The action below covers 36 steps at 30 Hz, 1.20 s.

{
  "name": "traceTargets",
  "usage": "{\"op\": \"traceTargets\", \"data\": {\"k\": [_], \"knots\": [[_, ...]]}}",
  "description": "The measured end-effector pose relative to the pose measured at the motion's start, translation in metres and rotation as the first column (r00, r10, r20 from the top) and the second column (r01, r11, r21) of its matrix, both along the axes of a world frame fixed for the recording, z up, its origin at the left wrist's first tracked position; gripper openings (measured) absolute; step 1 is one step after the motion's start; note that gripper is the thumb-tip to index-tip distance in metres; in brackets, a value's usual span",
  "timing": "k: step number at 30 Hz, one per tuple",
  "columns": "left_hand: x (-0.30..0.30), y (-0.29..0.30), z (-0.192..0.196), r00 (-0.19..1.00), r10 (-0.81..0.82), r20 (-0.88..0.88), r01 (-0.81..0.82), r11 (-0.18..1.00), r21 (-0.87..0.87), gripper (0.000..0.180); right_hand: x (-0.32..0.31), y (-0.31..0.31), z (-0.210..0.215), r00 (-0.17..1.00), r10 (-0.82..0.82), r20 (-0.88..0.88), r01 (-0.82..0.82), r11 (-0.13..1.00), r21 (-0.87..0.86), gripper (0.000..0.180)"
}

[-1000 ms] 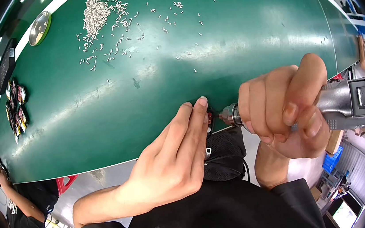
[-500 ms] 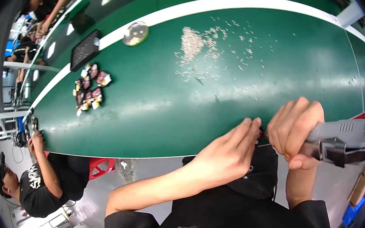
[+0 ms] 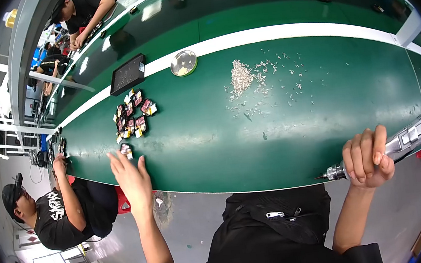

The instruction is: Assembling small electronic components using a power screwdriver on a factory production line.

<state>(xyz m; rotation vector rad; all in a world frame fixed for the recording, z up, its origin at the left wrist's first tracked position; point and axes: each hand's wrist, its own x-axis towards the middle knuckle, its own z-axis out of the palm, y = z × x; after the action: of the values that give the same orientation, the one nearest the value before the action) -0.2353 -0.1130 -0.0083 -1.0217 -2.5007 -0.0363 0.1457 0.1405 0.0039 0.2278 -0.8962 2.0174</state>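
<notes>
My right hand is wrapped round a grey electric screwdriver, its bit pointing left just above the green table near the front edge. At the left, my left hand reaches over the table with fingers spread. Just beyond its fingertips lies a small black device with a pale label; whether the fingers touch it I cannot tell. Further back sits a cluster of several similar small devices, black with reddish and yellow parts. A heap of small screws is spread across the middle of the table, with loose ones trailing right.
A black tray and a round clear dish stand along the white rail. Beyond the rail runs another green surface with a few small devices. A co-worker sits at the left, hands at the table; other people work further back.
My left hand has swung from the front edge, beside the right hand, to the far left, opening. One device now lies there. The screwdriver has turned, its bit now showing.
</notes>
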Motion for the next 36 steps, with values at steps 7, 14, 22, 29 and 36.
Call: {"op": "traceTargets", "data": {"k": [7, 14, 22, 29, 36], "knots": [[0.059, 0.090, 0.031, 0.857, -0.481, 0.188, 0.413, 0.857, 0.308, 0.036, 0.007, -0.017, -0.020, 0.990, -0.084, 0.111, 0.107, 0.970, -0.216, 0.010], [0.116, 0.144, 0.017, 0.655, -0.700, 0.286, 0.616, 0.713, 0.335, 0.021, 0.014, -0.033, -0.027, 0.982, -0.135, 0.129, 0.170, 0.931, -0.322, 0.010], [0.119, 0.154, 0.013, 0.657, -0.729, 0.192, 0.716, 0.683, 0.145, 0.014, 0.020, -0.034, -0.031, 0.987, -0.151, 0.057, 0.162, 0.910, -0.381, 0.009], [0.105, 0.166, 0.007, 0.562, -0.814, 0.145, 0.796, 0.580, 0.174, 0.016, 0.023, -0.035, -0.030, 0.987, -0.152, 0.051, 0.160, 0.908, -0.388, 0.010], [0.119, 0.145, 0.007, 0.550, -0.730, 0.406, 0.620, 0.682, 0.387, 0.006, 0.023, -0.036, -0.029, 0.985, -0.159, 0.066, 0.172, 0.904, -0.391, 0.010]]}}
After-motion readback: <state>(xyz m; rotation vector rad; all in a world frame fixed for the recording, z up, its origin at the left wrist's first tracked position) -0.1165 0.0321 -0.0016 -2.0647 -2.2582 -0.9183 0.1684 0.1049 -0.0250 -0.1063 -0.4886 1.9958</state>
